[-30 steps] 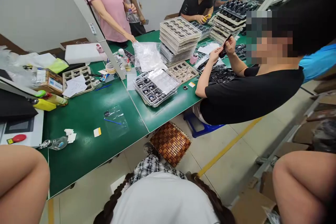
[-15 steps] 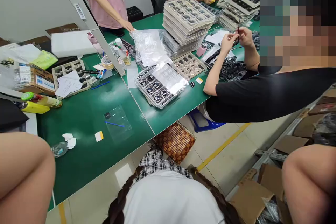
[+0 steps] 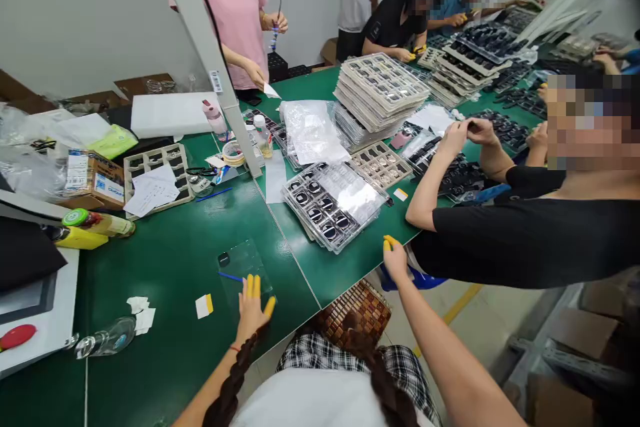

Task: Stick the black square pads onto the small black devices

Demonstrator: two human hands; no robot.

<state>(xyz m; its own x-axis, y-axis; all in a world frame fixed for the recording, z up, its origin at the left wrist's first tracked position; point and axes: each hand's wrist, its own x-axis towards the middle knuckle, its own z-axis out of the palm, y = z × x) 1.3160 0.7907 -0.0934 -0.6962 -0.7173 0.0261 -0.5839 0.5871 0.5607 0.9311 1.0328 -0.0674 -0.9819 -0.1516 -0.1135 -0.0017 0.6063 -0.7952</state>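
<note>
My left hand (image 3: pixel 254 307), with yellow finger cots, is open with fingers spread over the near corner of a clear plastic bag (image 3: pixel 253 257). A blue stick (image 3: pixel 230 276) lies on the bag, running up to my fingertips, and a small dark lens-like piece (image 3: pixel 223 259) is at its far corner. My right hand (image 3: pixel 395 259), also in yellow finger cots, is at the table's near edge; its fingers are close together and partly hidden, so their grip is unclear. Beyond it lies a stack of clear trays with round lens-like parts (image 3: pixel 327 207).
Left of the bag lie a yellow-and-white paper piece (image 3: pixel 204 306), torn white paper (image 3: pixel 143 313) and a clear bottle (image 3: pixel 107 339). A tall stack of trays (image 3: pixel 383 90) stands further back. A co-worker's arm (image 3: pixel 425 180) rests close on the right; a white post (image 3: pixel 220 80) rises at the left.
Both my arms, bent up at the sides before, have come down and forward. My left hand is now over the bag, my right at the table edge. The standing person now holds white paper.
</note>
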